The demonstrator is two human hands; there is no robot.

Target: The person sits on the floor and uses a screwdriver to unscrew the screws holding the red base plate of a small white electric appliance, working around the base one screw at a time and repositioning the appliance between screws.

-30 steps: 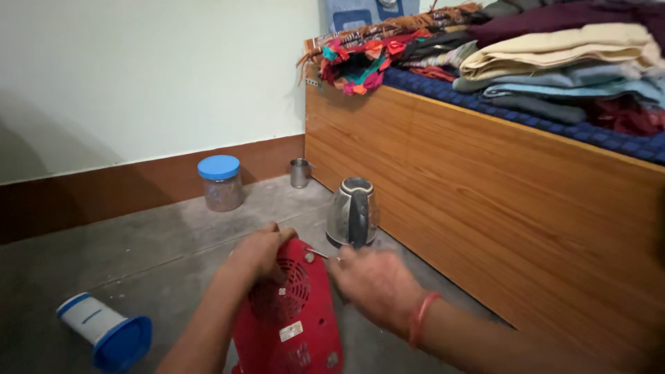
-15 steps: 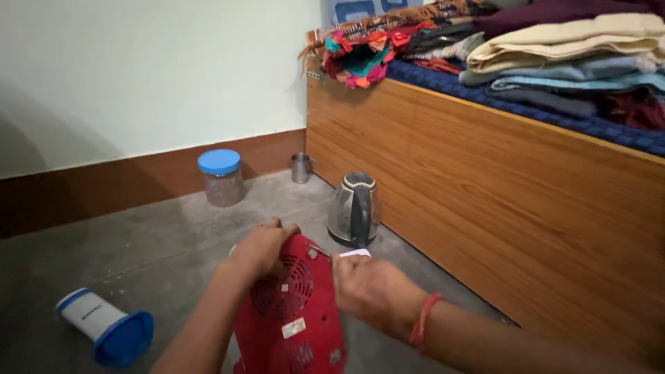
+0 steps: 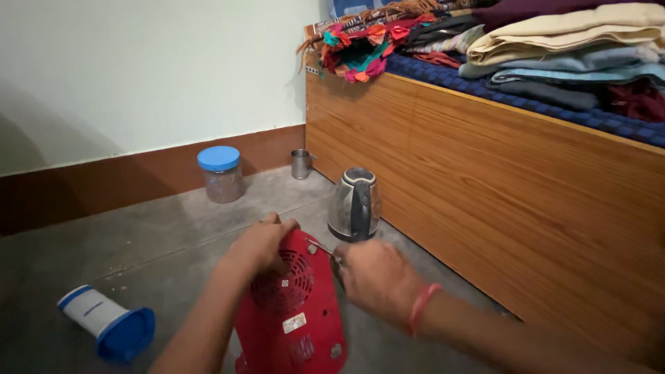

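1. The left hand [image 3: 260, 244] is curled over the top edge of the red appliance [image 3: 291, 312], gripping it.
2. The right hand [image 3: 377, 277] is clenched around a thin metal tool [image 3: 320, 247], tip at the appliance's top.
3. The appliance stands on the grey floor [image 3: 138, 235], near a steel kettle [image 3: 353, 204].

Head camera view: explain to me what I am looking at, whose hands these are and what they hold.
The camera sits on a person's head and looks down, so both hands are their own. The left hand grips the top edge of a red appliance with a round vent grille, standing on the grey floor. The right hand, with a red wristband, holds a thin metal tool against that edge. Nearby: a steel kettle, a blue-lidded jar, a small steel cup, and a white container lying on its side. Folded clothes lie on the wooden bed.
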